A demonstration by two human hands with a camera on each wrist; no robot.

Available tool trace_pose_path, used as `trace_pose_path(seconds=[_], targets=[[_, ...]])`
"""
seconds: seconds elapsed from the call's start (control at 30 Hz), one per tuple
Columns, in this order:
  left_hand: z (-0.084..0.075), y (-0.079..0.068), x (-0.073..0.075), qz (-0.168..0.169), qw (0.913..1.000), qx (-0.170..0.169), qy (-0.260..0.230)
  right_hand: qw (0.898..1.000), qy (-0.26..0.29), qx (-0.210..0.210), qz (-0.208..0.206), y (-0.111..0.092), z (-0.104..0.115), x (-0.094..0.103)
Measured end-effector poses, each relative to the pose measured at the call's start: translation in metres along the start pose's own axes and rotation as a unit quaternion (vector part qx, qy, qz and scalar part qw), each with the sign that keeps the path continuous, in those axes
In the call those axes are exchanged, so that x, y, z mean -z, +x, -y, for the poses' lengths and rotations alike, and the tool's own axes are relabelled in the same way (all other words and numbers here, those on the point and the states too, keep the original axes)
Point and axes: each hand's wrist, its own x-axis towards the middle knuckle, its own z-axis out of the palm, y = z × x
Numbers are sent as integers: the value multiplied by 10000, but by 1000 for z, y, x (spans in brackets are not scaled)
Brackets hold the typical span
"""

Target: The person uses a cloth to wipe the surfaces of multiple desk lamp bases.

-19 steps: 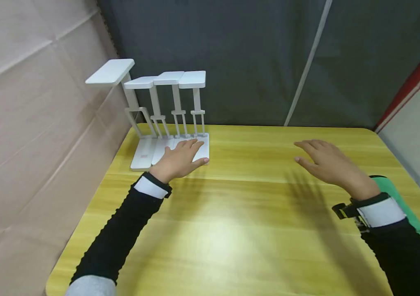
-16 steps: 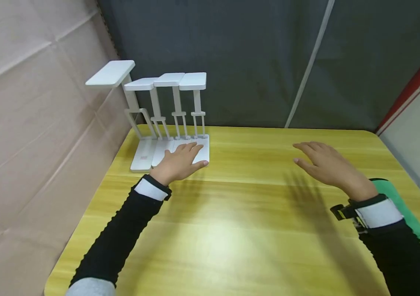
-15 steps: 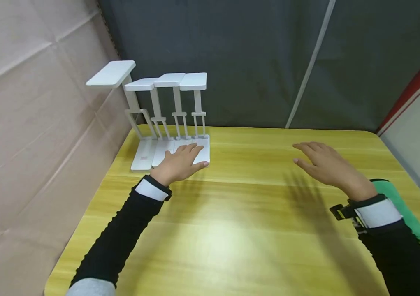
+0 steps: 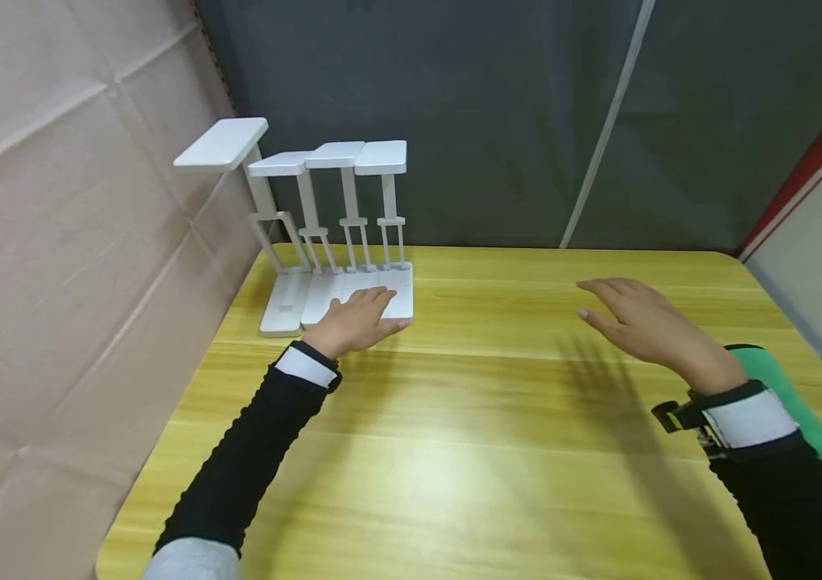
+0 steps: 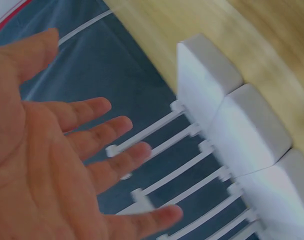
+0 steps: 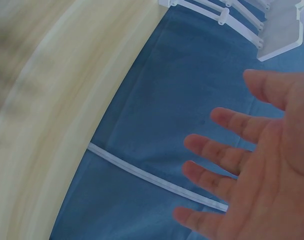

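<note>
Several white folding stands, like phone or tablet holders, stand side by side at the back left of the table. The leftmost stand [image 4: 222, 145] is taller, with a larger top plate; the rightmost stand [image 4: 382, 157] sits lower. My left hand [image 4: 353, 324] is spread palm down before their bases, overlapping them in the head view and holding nothing. In the left wrist view its fingers are apart, with the white bases [image 5: 252, 130] beyond them. Over the table's right side hovers my right hand [image 4: 646, 326], fingers extended, its shadow on the wood below.
A green folded item with a dark edge [image 4: 780, 387] lies at the right, partly behind my right forearm. The wooden table [image 4: 454, 451] meets a dark curtain [image 4: 483, 121] at the back. A pale cloth wall [image 4: 77, 282] borders the left.
My left hand has drawn back slightly from the stands, uncovering a bit more of their bases. The right hand stays nearly in place. The head view has shifted a little.
</note>
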Motion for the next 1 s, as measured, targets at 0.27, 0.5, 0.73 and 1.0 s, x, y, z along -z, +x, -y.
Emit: trace_pose_path(seconds=[0.27,0.5,0.73,1.0], targets=[[12,42,-28,492,9965,-224,634,9997,0,169,-147,1,-1,-4],[5,62,-62,602,9892,-569,1206,9999,36,154,-69,-7,-8,-11],[-3,58,-74,306,9835,-644,1664,9998,179,42,-100,-16,-22,-17],[-23,43,-87,139,9722,-1013,2104,9991,333,135,-218,-28,-38,-30]])
